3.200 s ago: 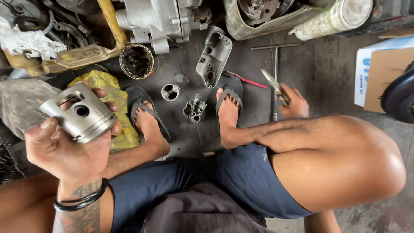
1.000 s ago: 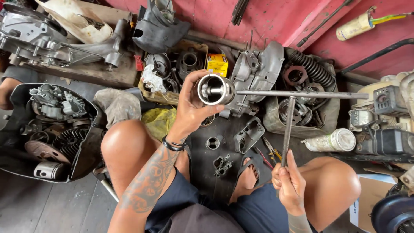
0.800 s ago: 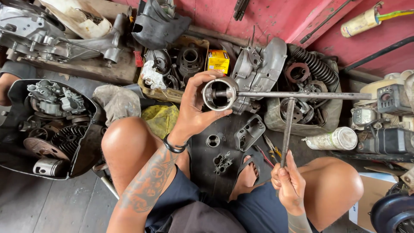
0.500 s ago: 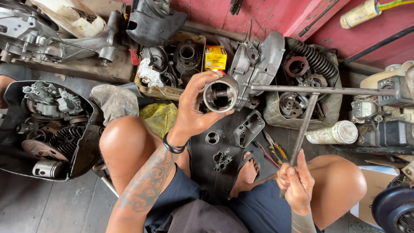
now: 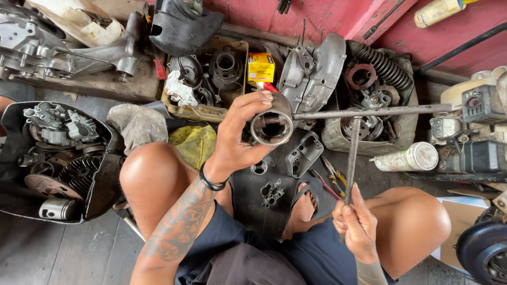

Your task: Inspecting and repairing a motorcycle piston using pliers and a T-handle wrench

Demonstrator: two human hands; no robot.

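Note:
My left hand [image 5: 240, 134] grips a hollow metal piston [image 5: 273, 122], held up with its open end facing me. A long T-shaped metal wrench [image 5: 353, 138] has one end of its crossbar pushed into the piston's side. My right hand [image 5: 357, 224] holds the lower end of the wrench's shaft, above my right knee. I sit cross-legged on the floor in sandals, with small engine parts [image 5: 272, 192] lying between my feet.
A black tub [image 5: 16, 158] of engine parts sits at left. A tray of parts [image 5: 211, 79], a yellow box [image 5: 261, 67], an engine cover [image 5: 317, 71] and a coil spring [image 5: 383, 66] line the red wall. A yellow rag [image 5: 195, 142] and a white can [image 5: 409, 157] lie nearby.
The piston went from my lap up in front of me, with the wrench's bar now through it. In the last second both hands shifted slightly and the wrench tilted a little.

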